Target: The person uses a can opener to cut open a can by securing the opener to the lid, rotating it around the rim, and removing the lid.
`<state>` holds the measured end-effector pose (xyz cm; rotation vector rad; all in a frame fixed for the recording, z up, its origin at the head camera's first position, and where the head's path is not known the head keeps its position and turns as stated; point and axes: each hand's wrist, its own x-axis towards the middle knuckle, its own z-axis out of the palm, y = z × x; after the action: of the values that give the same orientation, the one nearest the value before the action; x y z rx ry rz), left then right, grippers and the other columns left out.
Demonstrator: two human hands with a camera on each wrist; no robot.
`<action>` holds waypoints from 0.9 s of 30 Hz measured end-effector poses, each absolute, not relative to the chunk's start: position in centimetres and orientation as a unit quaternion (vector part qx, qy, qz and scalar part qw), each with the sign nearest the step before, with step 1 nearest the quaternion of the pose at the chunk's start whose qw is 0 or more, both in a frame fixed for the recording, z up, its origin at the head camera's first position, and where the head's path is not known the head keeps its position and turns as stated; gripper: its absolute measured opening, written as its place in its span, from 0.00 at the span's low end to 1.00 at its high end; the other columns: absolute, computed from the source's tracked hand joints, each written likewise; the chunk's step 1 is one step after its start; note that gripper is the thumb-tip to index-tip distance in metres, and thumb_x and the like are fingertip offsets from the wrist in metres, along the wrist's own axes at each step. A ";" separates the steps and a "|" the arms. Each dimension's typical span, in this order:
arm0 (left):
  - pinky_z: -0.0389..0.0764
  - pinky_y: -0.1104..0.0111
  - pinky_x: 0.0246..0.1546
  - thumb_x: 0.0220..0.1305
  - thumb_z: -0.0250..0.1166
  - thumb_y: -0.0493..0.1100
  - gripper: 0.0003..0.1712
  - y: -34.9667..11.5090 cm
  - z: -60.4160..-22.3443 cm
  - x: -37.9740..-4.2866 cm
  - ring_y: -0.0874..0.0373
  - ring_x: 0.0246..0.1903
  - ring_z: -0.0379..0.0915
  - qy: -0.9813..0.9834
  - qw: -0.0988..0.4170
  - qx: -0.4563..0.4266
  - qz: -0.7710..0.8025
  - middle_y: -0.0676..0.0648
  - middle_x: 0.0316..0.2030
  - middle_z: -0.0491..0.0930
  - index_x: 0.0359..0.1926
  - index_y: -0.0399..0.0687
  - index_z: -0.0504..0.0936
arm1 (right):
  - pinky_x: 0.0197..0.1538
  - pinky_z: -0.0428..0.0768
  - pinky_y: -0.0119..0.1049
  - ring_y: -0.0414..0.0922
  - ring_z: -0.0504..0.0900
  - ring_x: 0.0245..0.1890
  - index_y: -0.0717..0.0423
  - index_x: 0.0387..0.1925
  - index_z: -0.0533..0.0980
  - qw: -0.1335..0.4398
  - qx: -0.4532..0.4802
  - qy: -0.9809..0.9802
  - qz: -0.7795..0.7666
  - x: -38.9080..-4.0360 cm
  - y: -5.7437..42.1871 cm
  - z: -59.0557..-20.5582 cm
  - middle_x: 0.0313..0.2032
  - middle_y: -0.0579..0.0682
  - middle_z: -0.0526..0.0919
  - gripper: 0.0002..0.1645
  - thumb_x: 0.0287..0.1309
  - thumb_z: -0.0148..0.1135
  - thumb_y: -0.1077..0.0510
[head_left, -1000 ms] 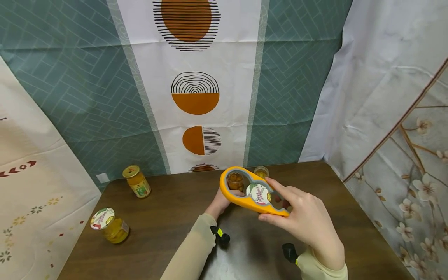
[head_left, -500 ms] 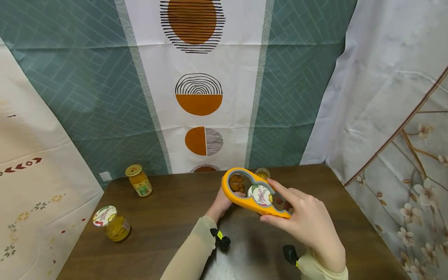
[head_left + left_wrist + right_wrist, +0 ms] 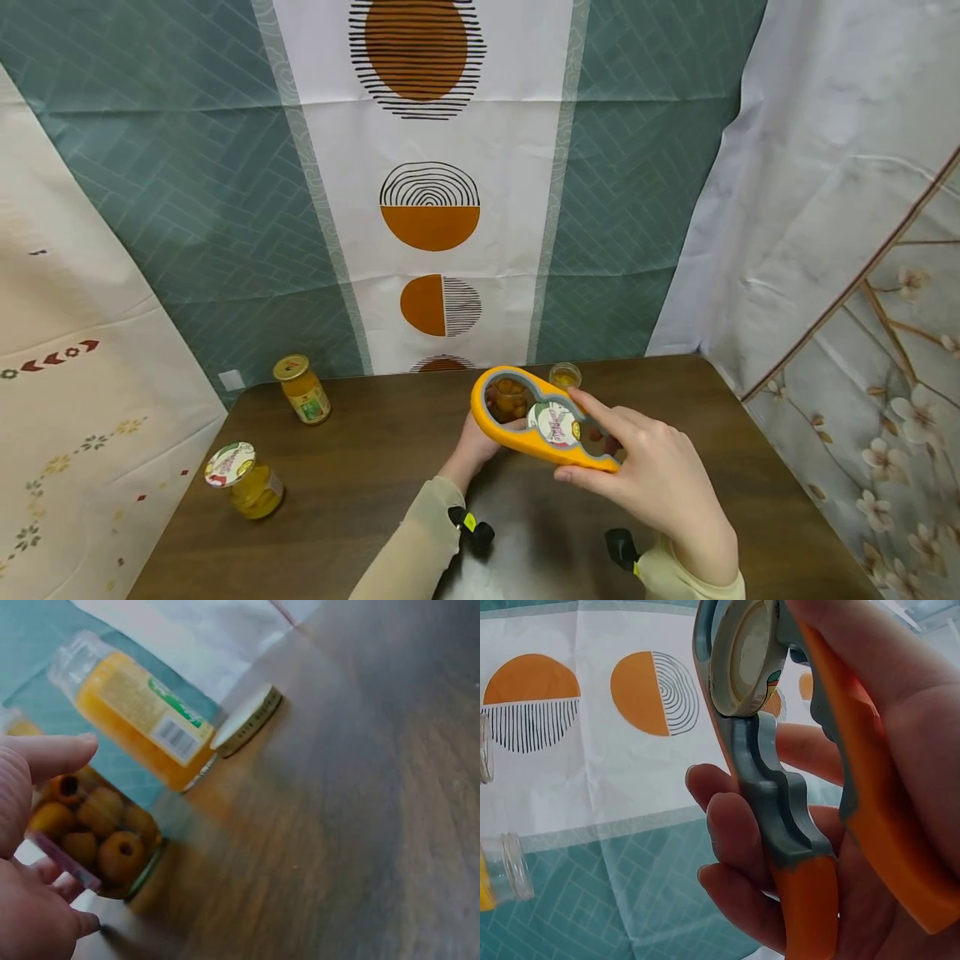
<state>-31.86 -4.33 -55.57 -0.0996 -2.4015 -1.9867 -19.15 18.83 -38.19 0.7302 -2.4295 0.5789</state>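
Observation:
My right hand (image 3: 652,475) grips an orange-and-grey jar opener (image 3: 517,440). A printed white lid (image 3: 555,422) sits between its grey inner edges; the right wrist view shows the lid's pale inside (image 3: 742,664). Behind the opener, my left hand (image 3: 477,437) holds a lidless glass jar of round brown fruit (image 3: 97,825). Its thumb (image 3: 64,755) lies along one side and its fingers reach round the other. The jar's base is at the tabletop. In the head view the opener partly covers both the jar and the left hand.
An uncapped jar with yellow contents (image 3: 566,377) stands at the back, with a gold-rimmed lid (image 3: 247,724) beside it. On the left are a gold-lidded jar (image 3: 303,390) and a jar with a printed white lid (image 3: 251,483). Fabric hangings (image 3: 465,308) border the brown table (image 3: 367,467).
The head view has shifted slightly, moving the background right and down. The opener, with the lid in it, has moved a little left in front of the brown-fruit jar. Both hands keep their holds.

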 end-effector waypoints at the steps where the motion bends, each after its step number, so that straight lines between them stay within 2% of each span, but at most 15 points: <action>1: 0.68 0.47 0.62 0.47 0.79 0.56 0.47 -4.4 -55.5 -31.7 0.51 0.57 0.67 -0.769 0.012 -0.037 -0.638 0.47 0.58 0.72 0.66 0.53 0.65 | 0.25 0.74 0.32 0.27 0.72 0.27 0.29 0.66 0.70 0.266 0.269 -0.901 0.213 -19.1 18.9 -38.2 0.31 0.26 0.74 0.51 0.39 0.69 0.22; 3: 0.66 0.47 0.63 0.47 0.79 0.56 0.52 -4.7 -55.1 -31.3 0.52 0.59 0.65 -0.760 0.020 -0.044 -0.648 0.48 0.61 0.69 0.69 0.57 0.60 | 0.25 0.74 0.33 0.27 0.72 0.27 0.29 0.66 0.70 0.264 0.266 -0.902 0.213 -19.0 18.9 -38.3 0.31 0.26 0.74 0.51 0.38 0.69 0.22; 5: 0.68 0.47 0.62 0.49 0.79 0.52 0.52 -5.2 -54.5 -30.9 0.52 0.59 0.66 -0.745 0.044 -0.044 -0.664 0.48 0.61 0.68 0.70 0.58 0.57 | 0.25 0.74 0.33 0.27 0.72 0.27 0.29 0.66 0.70 0.262 0.263 -0.903 0.215 -19.0 19.0 -38.3 0.31 0.26 0.74 0.50 0.38 0.69 0.22; 8: 0.71 0.49 0.59 0.55 0.76 0.44 0.46 -6.3 -53.1 -29.9 0.49 0.58 0.67 -0.706 0.112 -0.024 -0.699 0.44 0.59 0.69 0.69 0.54 0.59 | 0.25 0.75 0.34 0.27 0.74 0.28 0.29 0.66 0.70 0.260 0.260 -0.904 0.217 -19.0 19.1 -38.4 0.31 0.27 0.75 0.50 0.38 0.70 0.22; 11: 0.73 0.56 0.55 0.61 0.71 0.39 0.37 -7.2 -51.0 -28.6 0.44 0.56 0.68 -0.650 0.171 -0.013 -0.740 0.39 0.56 0.70 0.67 0.46 0.62 | 0.26 0.77 0.35 0.28 0.76 0.30 0.29 0.66 0.70 0.258 0.258 -0.905 0.218 -18.9 19.2 -38.4 0.32 0.26 0.76 0.50 0.38 0.70 0.22; 14: 0.75 0.65 0.53 0.64 0.68 0.37 0.33 -7.7 -48.7 -26.9 0.41 0.54 0.68 -0.600 0.180 -0.023 -0.779 0.34 0.55 0.70 0.65 0.41 0.63 | 0.27 0.77 0.35 0.28 0.77 0.31 0.29 0.66 0.70 0.257 0.260 -0.905 0.217 -18.8 19.2 -38.3 0.32 0.26 0.76 0.50 0.38 0.71 0.23; 16: 0.77 0.68 0.51 0.66 0.66 0.38 0.31 -7.8 -47.4 -25.7 0.41 0.52 0.69 -0.578 0.158 -0.038 -0.800 0.34 0.54 0.71 0.65 0.39 0.63 | 0.26 0.76 0.34 0.28 0.77 0.30 0.29 0.66 0.71 0.260 0.263 -0.905 0.213 -18.8 19.1 -38.3 0.32 0.26 0.76 0.51 0.38 0.71 0.23; 19: 0.77 0.68 0.49 0.69 0.62 0.41 0.26 -7.7 -45.8 -23.8 0.44 0.50 0.72 -0.550 0.098 -0.055 -0.827 0.37 0.52 0.73 0.63 0.41 0.64 | 0.24 0.75 0.33 0.27 0.75 0.29 0.31 0.67 0.71 0.261 0.278 -0.900 0.212 -19.0 18.7 -38.2 0.32 0.27 0.76 0.52 0.36 0.73 0.24; 24: 0.75 0.63 0.53 0.77 0.54 0.47 0.21 -7.1 -44.2 -21.2 0.48 0.50 0.73 -0.452 -0.069 -0.103 -0.883 0.43 0.53 0.75 0.64 0.42 0.65 | 0.21 0.70 0.29 0.27 0.69 0.23 0.33 0.68 0.70 0.266 0.309 -0.888 0.211 -19.3 17.6 -38.3 0.30 0.30 0.74 0.54 0.35 0.72 0.23; 27: 0.73 0.64 0.55 0.78 0.51 0.52 0.22 -6.7 -43.4 -20.2 0.51 0.53 0.71 -0.369 -0.166 -0.141 -0.903 0.45 0.56 0.74 0.64 0.45 0.68 | 0.20 0.68 0.28 0.28 0.66 0.20 0.34 0.67 0.71 0.287 0.326 -0.876 0.211 -19.5 17.0 -38.3 0.29 0.32 0.74 0.56 0.33 0.74 0.24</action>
<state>-20.18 -6.66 -43.43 -0.4971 -1.3017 -3.1839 -19.46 16.97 -38.31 0.8717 -2.3394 0.5637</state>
